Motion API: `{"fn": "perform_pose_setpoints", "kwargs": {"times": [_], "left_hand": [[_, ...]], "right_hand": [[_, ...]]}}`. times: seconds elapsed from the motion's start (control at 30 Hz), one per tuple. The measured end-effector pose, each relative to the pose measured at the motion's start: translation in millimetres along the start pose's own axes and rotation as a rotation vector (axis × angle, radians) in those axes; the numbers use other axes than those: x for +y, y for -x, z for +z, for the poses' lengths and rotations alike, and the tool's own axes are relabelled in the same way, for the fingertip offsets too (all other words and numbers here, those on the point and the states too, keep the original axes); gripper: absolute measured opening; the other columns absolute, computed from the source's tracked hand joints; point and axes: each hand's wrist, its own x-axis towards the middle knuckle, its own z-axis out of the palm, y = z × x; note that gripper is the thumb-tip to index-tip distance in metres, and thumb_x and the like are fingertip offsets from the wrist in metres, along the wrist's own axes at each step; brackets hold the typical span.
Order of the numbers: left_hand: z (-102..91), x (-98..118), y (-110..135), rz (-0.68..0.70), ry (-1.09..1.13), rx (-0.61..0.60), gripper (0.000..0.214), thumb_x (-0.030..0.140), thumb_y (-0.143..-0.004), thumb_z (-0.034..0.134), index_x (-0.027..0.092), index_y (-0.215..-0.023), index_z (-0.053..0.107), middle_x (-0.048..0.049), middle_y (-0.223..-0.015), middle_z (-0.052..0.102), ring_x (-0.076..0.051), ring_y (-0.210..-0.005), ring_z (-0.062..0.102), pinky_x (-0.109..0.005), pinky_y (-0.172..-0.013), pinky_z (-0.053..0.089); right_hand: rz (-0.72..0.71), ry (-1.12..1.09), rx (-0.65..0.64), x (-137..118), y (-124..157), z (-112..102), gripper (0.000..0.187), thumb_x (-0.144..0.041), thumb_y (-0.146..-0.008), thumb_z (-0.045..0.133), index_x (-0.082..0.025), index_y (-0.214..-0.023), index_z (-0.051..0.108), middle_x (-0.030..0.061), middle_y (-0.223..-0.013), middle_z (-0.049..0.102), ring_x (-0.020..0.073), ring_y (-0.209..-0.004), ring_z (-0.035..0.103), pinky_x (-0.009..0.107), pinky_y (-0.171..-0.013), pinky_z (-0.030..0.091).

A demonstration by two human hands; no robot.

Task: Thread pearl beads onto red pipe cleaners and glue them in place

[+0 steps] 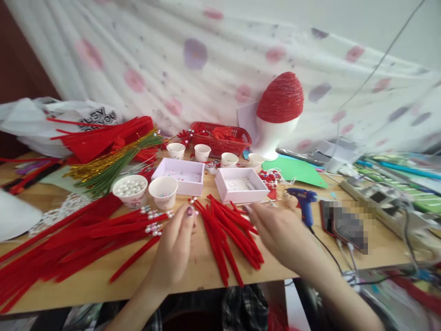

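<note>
My left hand (174, 246) is closed just above the table, its thumb with a dark purple nail on top. A tiny pale spot shows at the thumb tip; what the fingers hold is hidden. To its right lies a fan of red fuzzy stems (227, 239), with pearl beads at one far tip. Over the right side of that fan, my right hand (280, 232) is curled with its back to me, and anything in its fingers is hidden. Another heap of red fuzzy stems (79, 241), several tipped with pearl clusters (155, 228), lies left of my left hand.
Paper cups with pearls (130, 204) and small beads (163, 206) stand beside white boxes (186, 187) (225, 195). Behind are a red basket (220, 149) and a red-wrapped foam head (280, 99). A blue glue gun (305, 202), phones (347, 225) and a power strip (375, 202) lie right.
</note>
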Motion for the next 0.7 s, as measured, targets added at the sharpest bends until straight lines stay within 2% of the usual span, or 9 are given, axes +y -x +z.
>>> {"fn": "perform_pose_setpoints", "kwargs": {"times": [0.07, 0.13, 0.2, 0.27, 0.37, 0.53, 0.63, 0.7], "left_hand": [[-2.8, -2, -2, -0.135, 0.188, -0.074, 0.034, 0.051, -0.093, 0.049, 0.022, -0.076, 0.045, 0.0101, -0.058, 0.029, -0.006, -0.043, 0.025, -0.018, -0.04, 0.023], [-4.0, -3, -4, -0.198, 0.301, -0.102, 0.031, 0.051, -0.087, 0.058, 0.022, -0.082, 0.047, 0.012, -0.056, 0.028, -0.005, -0.042, 0.019, -0.016, -0.039, 0.018], [-4.5, -1, -5, -0.212, 0.339, -0.09, 0.029, 0.046, -0.083, 0.065, 0.022, -0.088, 0.05, 0.0129, -0.054, 0.03, -0.004, -0.042, 0.019, -0.015, -0.039, 0.018], [-5.9, 2, -5, -0.205, 0.335, -0.068, 0.029, 0.042, -0.079, 0.069, 0.022, -0.089, 0.05, 0.0134, -0.053, 0.031, -0.004, -0.042, 0.02, -0.014, -0.039, 0.019], [-11.9, 8, -4, -0.157, 0.307, -0.022, 0.028, 0.04, -0.078, 0.07, 0.022, -0.088, 0.051, 0.0136, -0.051, 0.031, -0.004, -0.041, 0.02, -0.014, -0.039, 0.018], [-29.5, 10, -4, -0.105, 0.277, 0.038, 0.028, 0.043, -0.081, 0.067, 0.021, -0.089, 0.052, 0.0137, -0.052, 0.029, -0.004, -0.042, 0.02, -0.015, -0.04, 0.018], [-40.6, 10, -6, -0.04, 0.152, 0.092, 0.026, 0.044, -0.083, 0.065, 0.021, -0.091, 0.055, 0.0124, -0.051, 0.033, -0.006, -0.042, 0.024, -0.016, -0.04, 0.02], [-48.5, 11, -8, 0.043, -0.014, 0.154, 0.022, 0.04, -0.084, 0.064, 0.021, -0.092, 0.058, 0.0099, -0.054, 0.04, -0.007, -0.044, 0.032, -0.018, -0.042, 0.025]], "right_hand": [[0.087, 0.323, -0.041, 38, 29, -12, 0.023, -0.007, -0.086, 0.041, -0.018, -0.077, 0.06, 0.0103, -0.067, 0.065, 0.0231, -0.057, 0.061, 0.032, -0.054, 0.034], [0.096, 0.538, -0.167, 73, 52, -12, 0.027, 0.001, -0.078, 0.042, -0.017, -0.069, 0.06, 0.0176, -0.076, 0.068, 0.0275, -0.063, 0.065, 0.035, -0.059, 0.039], [0.109, 0.568, -0.235, 100, 65, -2, 0.028, 0.002, -0.076, 0.043, -0.018, -0.062, 0.058, 0.0186, -0.073, 0.067, 0.0295, -0.064, 0.066, 0.037, -0.061, 0.043], [0.11, 0.556, -0.233, 116, 70, 10, 0.025, -0.002, -0.078, 0.045, -0.018, -0.065, 0.059, 0.0165, -0.074, 0.068, 0.0294, -0.069, 0.068, 0.037, -0.064, 0.046], [0.122, 0.533, -0.195, 125, 69, 20, 0.024, -0.008, -0.085, 0.043, -0.015, -0.077, 0.064, 0.0141, -0.077, 0.069, 0.0279, -0.073, 0.069, 0.037, -0.069, 0.049], [0.126, 0.509, -0.072, 119, 76, 22, 0.022, -0.019, -0.088, 0.045, -0.014, -0.093, 0.066, 0.0162, -0.089, 0.07, 0.0282, -0.075, 0.07, 0.037, -0.07, 0.052], [0.184, 0.504, -0.102, 113, 76, 24, 0.014, -0.022, -0.084, 0.05, -0.02, -0.079, 0.063, 0.0136, -0.079, 0.071, 0.0285, -0.067, 0.07, 0.034, -0.059, 0.049], [0.289, 0.415, -0.148, 111, 75, 22, 0.013, -0.025, -0.082, 0.052, -0.022, -0.072, 0.059, 0.0112, -0.071, 0.07, 0.0282, -0.063, 0.069, 0.033, -0.055, 0.047]]}}
